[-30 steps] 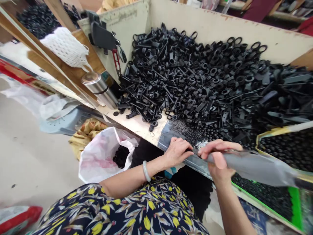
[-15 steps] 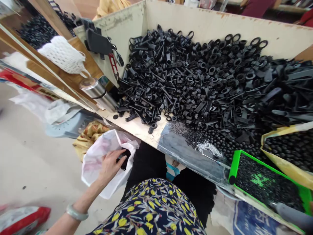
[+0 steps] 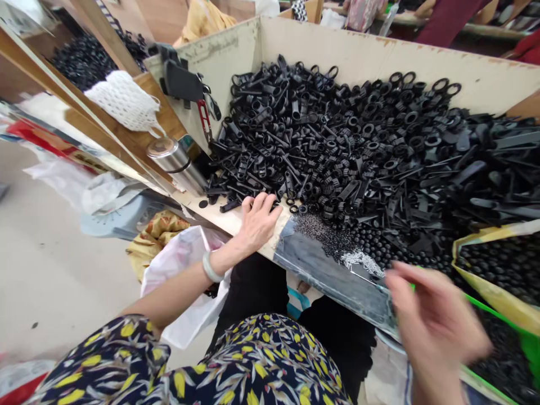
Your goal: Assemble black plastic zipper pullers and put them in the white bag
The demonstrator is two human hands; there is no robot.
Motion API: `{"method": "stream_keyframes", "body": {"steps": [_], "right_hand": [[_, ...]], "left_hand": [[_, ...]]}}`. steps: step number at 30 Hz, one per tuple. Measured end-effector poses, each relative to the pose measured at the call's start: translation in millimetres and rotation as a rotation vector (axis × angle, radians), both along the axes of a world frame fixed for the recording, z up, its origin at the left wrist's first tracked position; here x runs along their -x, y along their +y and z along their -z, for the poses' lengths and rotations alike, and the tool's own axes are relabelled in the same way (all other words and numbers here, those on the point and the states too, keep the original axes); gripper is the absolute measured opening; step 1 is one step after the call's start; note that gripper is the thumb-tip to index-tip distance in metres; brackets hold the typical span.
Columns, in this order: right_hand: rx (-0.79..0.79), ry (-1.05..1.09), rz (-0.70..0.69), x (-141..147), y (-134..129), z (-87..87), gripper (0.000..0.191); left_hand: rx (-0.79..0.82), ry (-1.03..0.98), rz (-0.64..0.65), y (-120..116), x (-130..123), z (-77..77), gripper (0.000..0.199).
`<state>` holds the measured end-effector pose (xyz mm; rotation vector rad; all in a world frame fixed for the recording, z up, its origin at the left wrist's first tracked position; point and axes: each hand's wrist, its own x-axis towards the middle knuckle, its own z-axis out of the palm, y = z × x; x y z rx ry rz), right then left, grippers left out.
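My left hand (image 3: 259,222) rests at the front left edge of a heap of black plastic parts (image 3: 312,129), its fingers curled down over the small pieces; whether it grips one is hidden. My right hand (image 3: 436,315), blurred by motion, is over the near side of the green tray (image 3: 527,349), and its fingers are smeared. Small white pins (image 3: 363,262) lie beside dark little pieces (image 3: 314,228) on the grey bench edge (image 3: 320,270). A thin metal-tipped tool (image 3: 367,279) lies below the pins.
A steel flask (image 3: 177,164) stands left of the heap. Below the bench edge hangs a white bag (image 3: 179,264). A yellow-edged sack (image 3: 491,270) of black balls is at the right. A wooden board (image 3: 379,48) walls the back.
My left hand has moved up and right, out of the white bag to the heap's edge. My right hand has come into view over the green tray.
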<state>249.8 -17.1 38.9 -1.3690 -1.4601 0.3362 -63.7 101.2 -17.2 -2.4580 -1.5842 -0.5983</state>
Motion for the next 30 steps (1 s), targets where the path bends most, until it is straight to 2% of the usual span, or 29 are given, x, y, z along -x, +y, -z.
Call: {"method": "stream_keyframes", "body": {"steps": [2,4,7,10,14,17,23,25,30], "right_hand": [[0.063,-0.176,-0.205,17.7,23.7,8.9,0.014],[0.140,-0.236,-0.324,34.5,45.4,27.4,0.014],[0.227,-0.397,-0.395,55.4,68.2,56.7,0.016],[0.238,-0.600,-0.412,72.0,79.0,71.3,0.018],[0.240,-0.812,-0.366,84.3,82.1,76.2,0.020],[0.251,-0.848,-0.346,86.1,80.9,80.3,0.021],[0.248,-0.855,-0.334,87.5,78.1,83.0,0.022],[0.274,-0.860,-0.327,89.2,76.7,81.8,0.021],[0.384,-0.856,-0.358,92.0,72.0,75.2,0.021]], "left_hand": [[0.038,0.087,0.037,16.4,-0.1,-3.7,0.035],[0.060,0.165,0.091,27.1,2.5,-6.8,0.031],[0.064,0.224,0.163,35.7,8.0,-9.4,0.025],[0.068,0.251,0.214,42.2,15.4,-8.6,0.020],[0.077,0.198,0.342,53.6,28.5,-5.0,0.017],[0.035,0.061,0.422,60.9,33.2,-3.8,0.020],[0.016,-0.010,0.490,75.1,14.6,2.6,0.025],[0.003,-0.043,0.468,82.3,8.3,5.5,0.025],[-0.045,-0.238,0.261,92.7,3.6,2.3,0.026]]}}
